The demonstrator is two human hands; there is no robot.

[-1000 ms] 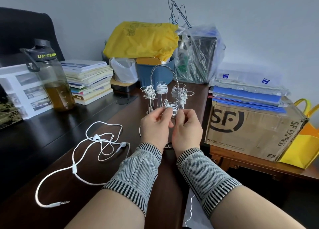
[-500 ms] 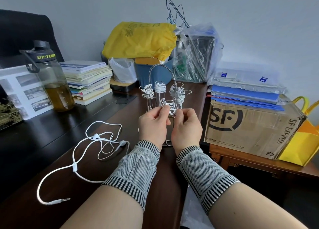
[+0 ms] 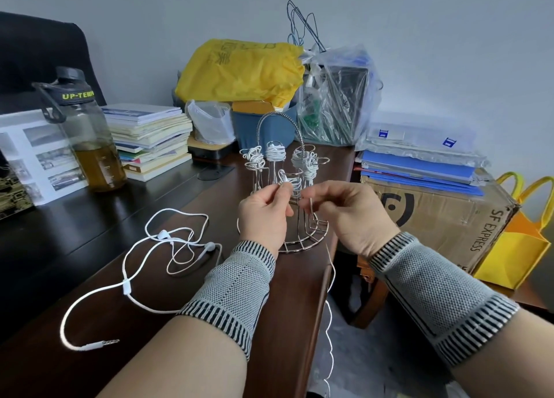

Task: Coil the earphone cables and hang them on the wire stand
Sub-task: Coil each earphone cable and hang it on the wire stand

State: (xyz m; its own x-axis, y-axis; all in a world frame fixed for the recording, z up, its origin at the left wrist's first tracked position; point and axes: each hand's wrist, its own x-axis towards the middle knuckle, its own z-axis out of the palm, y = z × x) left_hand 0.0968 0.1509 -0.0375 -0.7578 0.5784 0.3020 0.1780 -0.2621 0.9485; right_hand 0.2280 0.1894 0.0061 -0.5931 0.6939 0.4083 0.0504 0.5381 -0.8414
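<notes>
At a cluttered dark wooden desk, a person works on the hanging step of the task: the left hand pinches a small white coiled earphone cable between thumb and fingertips, holding it against a front ring of the wire stand, while the right hand sits just beside it with fingers curled, gripping what looks like a thin strand of the same cable, though that grip is partly hidden by the knuckles. Three wound bundles already hang on the stand's upper rings, under its arched handle. The coil lies at the left fingertips, touching them, and between the two hands, directly in front of the stand's uprights. A loose length of white cable trails down off the desk's near right edge, which suggests this coil is not fully wound. The next move probably calls for wrapping in that slack and seating the bundle on its ring without knocking the neighbours. A second, uncoiled earphone set sprawls on the desk to the left, well apart from both hands, its jack plug nearest the camera; it remains to be coiled. A water bottle, stacked books and a cardboard box ring the work area.
</notes>
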